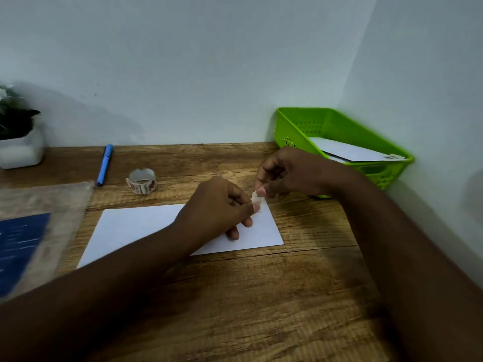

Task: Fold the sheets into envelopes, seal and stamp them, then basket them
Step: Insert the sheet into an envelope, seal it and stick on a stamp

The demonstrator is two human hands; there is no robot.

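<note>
Center frame: white envelope (136, 226) lies flat on wooden desk (261, 296). Both hands meet above its upper-right corner. Left hand (217, 205) pinches a small pale stamp (256, 197) w/ thumb and forefinger, lower fingers resting on the envelope. Right hand (285, 173) pinches the same stamp from above (fingers curled; print on stamp too blurred to read). Stamp roll (142, 181) stands left of the hands, apart from the envelope. Green basket (295, 121) at right, against the wall, holds finished envelopes (350, 151). Blue pen (105, 164) upper left of roll. Potted plant (18, 131) far left edge. Plastic-wrapped blue pack (23, 244) at lower left.
</note>
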